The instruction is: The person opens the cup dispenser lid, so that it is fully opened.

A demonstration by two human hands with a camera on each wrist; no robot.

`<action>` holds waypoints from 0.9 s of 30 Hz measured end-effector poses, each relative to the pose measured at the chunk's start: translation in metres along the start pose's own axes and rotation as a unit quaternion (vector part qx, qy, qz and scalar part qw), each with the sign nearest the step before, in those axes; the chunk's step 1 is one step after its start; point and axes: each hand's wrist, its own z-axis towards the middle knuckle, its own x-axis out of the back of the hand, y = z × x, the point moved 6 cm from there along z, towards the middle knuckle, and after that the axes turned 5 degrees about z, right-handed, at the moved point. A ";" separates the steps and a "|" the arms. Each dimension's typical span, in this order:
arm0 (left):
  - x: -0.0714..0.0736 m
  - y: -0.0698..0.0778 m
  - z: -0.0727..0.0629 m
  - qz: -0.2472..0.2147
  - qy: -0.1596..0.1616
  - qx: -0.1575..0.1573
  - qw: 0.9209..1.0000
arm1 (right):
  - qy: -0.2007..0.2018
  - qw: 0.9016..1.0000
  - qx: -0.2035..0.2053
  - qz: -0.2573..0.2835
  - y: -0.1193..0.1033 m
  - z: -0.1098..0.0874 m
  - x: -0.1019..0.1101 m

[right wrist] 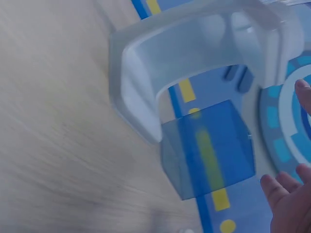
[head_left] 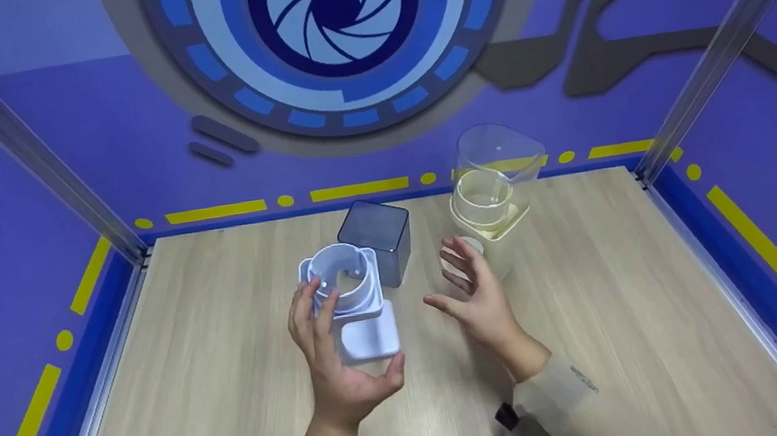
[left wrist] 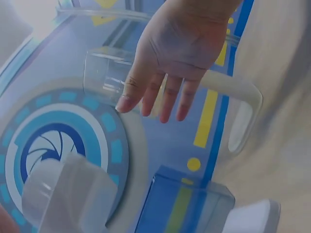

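A white C-shaped stand (head_left: 368, 335) with a round collar on top is upright on the table near the middle. My left hand (head_left: 338, 360) is close in front of it in the head view, two fingertips overlapping the collar's near left side and the thumb spread to the right. In the left wrist view the stand's collar end (left wrist: 73, 196) shows at the lower left; the right wrist view has its inner curve (right wrist: 175, 53) facing me. To the right, my right hand (head_left: 484, 302) is raised with fingers apart and nothing held.
A smoky see-through square container (head_left: 376, 237) stands right behind the white stand. At the back right is a cream stand (head_left: 494, 225) carrying a clear hopper (head_left: 497, 149), its lower part partly hidden by the right hand. Printed walls and metal posts bound the wooden table (head_left: 211, 381).
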 end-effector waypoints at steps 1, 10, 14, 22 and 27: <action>-0.001 0.004 0.000 0.001 0.004 -0.005 1.000 | 0.004 1.000 0.018 -0.009 -0.005 -0.002 0.004; -0.012 0.026 0.006 -0.007 0.051 -0.025 0.998 | 0.097 0.985 0.145 -0.009 -0.033 -0.002 0.049; -0.026 0.032 0.010 -0.019 0.046 -0.004 0.999 | 0.153 0.976 0.154 -0.025 -0.038 0.005 0.073; -0.069 0.041 0.012 -0.039 0.004 0.032 0.999 | 0.227 0.964 0.127 -0.057 -0.031 0.019 0.116; -0.100 0.037 0.011 -0.055 -0.037 0.101 0.993 | 0.240 0.965 0.087 -0.066 -0.020 0.025 0.132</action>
